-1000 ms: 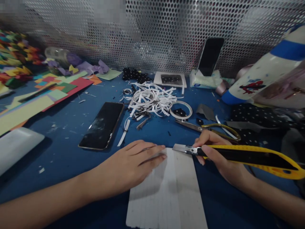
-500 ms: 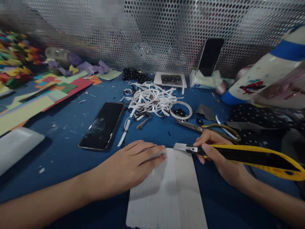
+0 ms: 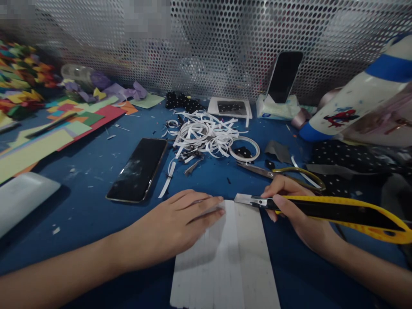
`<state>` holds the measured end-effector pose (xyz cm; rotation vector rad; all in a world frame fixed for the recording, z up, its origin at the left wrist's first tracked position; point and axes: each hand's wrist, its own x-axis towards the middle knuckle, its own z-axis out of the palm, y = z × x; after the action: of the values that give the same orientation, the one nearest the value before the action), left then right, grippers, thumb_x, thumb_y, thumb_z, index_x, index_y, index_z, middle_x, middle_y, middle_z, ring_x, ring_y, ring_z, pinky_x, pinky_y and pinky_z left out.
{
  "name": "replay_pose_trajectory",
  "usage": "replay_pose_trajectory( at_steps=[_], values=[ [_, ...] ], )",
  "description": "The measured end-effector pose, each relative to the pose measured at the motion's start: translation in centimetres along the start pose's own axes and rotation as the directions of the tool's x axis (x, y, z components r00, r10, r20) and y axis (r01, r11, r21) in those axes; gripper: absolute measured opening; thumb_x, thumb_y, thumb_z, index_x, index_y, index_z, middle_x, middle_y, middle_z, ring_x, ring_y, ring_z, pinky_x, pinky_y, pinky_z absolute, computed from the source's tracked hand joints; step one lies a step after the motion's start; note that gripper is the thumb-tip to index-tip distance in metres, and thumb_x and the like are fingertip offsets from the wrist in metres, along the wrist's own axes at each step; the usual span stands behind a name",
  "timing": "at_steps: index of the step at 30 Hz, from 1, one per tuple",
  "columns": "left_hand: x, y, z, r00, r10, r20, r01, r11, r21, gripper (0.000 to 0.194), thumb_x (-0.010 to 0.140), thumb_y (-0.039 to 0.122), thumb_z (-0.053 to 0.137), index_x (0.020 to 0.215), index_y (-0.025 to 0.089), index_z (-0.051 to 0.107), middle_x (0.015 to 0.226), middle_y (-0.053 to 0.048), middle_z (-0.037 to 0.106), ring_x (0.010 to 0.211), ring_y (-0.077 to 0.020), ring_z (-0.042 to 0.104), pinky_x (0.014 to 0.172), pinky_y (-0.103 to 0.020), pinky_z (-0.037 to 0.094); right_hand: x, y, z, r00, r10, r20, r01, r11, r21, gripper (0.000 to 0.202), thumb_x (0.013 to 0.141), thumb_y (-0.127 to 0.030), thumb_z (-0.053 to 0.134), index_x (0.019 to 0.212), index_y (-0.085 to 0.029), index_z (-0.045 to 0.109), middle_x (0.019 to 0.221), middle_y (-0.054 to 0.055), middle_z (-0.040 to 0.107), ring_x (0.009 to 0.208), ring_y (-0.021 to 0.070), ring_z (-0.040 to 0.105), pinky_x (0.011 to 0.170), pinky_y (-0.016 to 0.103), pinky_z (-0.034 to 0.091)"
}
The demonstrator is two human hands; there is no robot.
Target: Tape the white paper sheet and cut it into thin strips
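Note:
A pale rectangular board lies in front of me, with white strips covering its left and middle part. My left hand rests flat on its upper left, fingers stretched out toward the far edge. In my right hand is a yellow and black utility knife, gripped near its front end. Its bare blade points left at the board's far edge, just right of my left fingertips. Whether the blade touches the board I cannot tell.
Beyond the board lie a heap of white strips, a tape ring and scissors. A phone is at left, near coloured paper. A second phone leans upright at the back. A bottle stands at right.

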<state>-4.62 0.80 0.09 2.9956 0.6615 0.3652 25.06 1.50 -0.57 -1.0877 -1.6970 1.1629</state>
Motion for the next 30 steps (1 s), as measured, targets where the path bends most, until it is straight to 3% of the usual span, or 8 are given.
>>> replay_pose_trajectory(
  at_steps=[16,30],
  values=[
    [-0.21,-0.02,0.33,1.0,-0.006,-0.009,0.006,1.0,0.0,0.046,0.097,0.008,0.044,0.143,0.014,0.046,0.149,-0.01,0.046,0.132,-0.0269,0.046,0.11,-0.047,0.043,-0.06,0.32,-0.28,0.999,0.011,0.053,-0.014,0.998,0.062,0.019,0.099,-0.04,0.053,0.091,-0.024,0.059,0.064,-0.005,0.056,0.055,0.011,0.051,0.056,0.027,0.035],
    [-0.13,0.05,0.12,1.0,-0.003,-0.017,0.003,1.0,-0.002,0.046,0.096,0.008,0.046,0.141,0.013,0.047,0.147,-0.01,0.047,0.13,-0.0264,0.048,0.11,-0.045,0.043,0.13,-0.61,-0.21,0.996,0.011,0.085,-0.015,0.999,0.052,0.018,0.098,-0.039,0.054,0.091,-0.023,0.059,0.063,-0.004,0.058,0.058,0.0124,0.053,0.059,0.027,0.038]
  ],
)
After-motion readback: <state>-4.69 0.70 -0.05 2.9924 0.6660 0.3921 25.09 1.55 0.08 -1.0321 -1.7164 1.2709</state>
